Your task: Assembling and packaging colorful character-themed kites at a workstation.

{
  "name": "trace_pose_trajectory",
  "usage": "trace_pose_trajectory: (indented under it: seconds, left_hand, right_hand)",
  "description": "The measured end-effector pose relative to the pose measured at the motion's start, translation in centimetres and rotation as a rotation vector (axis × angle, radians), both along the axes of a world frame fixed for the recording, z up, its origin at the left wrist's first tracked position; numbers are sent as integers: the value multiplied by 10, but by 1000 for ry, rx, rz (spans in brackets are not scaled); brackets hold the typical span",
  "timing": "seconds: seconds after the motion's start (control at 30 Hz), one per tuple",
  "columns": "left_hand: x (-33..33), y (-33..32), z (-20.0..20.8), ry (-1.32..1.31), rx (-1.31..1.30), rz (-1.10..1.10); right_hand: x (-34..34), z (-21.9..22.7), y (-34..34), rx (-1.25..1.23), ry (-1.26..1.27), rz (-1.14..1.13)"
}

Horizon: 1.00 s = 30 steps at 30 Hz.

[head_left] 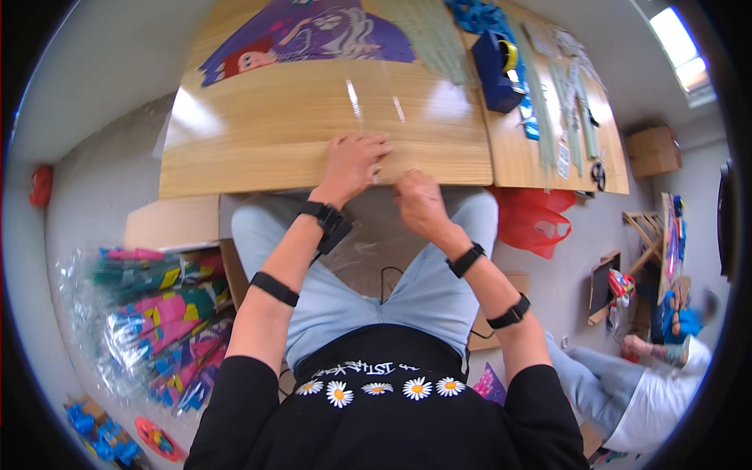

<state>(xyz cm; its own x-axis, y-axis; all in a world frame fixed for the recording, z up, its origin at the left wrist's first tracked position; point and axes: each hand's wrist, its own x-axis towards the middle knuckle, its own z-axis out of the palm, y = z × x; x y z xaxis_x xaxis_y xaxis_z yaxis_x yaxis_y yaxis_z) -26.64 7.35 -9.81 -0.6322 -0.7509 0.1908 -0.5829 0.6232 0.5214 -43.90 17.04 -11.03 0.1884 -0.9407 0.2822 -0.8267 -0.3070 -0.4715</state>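
At the near edge of the wooden table (258, 133), my left hand (356, 166) rests with its fingers curled and bent inward. Just right of it and slightly lower, my right hand (421, 202) is closed at the table's edge, fingertips pressed together. Whatever the fingers hold is too small or too clear to make out. Two thin bright streaks run on the tabletop beyond the hands, perhaps clear film or glare. Farther off lies a purple printed fabric piece (337, 37) with a cartoon figure, apart from both hands.
Right of the fabric are pale green strips (431, 39) and a dark blue tape dispenser (497, 74). Scissors (598, 174) lie at the right table's edge. A red plastic bag (536, 219) hangs below. Plastic-wrapped colourful bundles (168, 313) fill the left floor. Another person (650, 399) sits at lower right.
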Motion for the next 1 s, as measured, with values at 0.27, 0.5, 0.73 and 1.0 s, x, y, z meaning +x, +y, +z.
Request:
trace_pose_trajectory:
  seconds: [0.27, 0.5, 0.73, 1.0]
  left_hand:
    - [0, 0, -4, 19, 21, 17]
    - [-1, 1, -2, 16, 37, 11]
    - [2, 2, 0, 33, 28, 16]
    - [0, 0, 1, 30, 23, 0]
  right_hand:
    - [7, 29, -13, -112, -52, -176]
    - [7, 29, -39, -104, 60, -65]
    - [-6, 39, -38, -122, 54, -103]
    - [-18, 19, -41, 51, 26, 50]
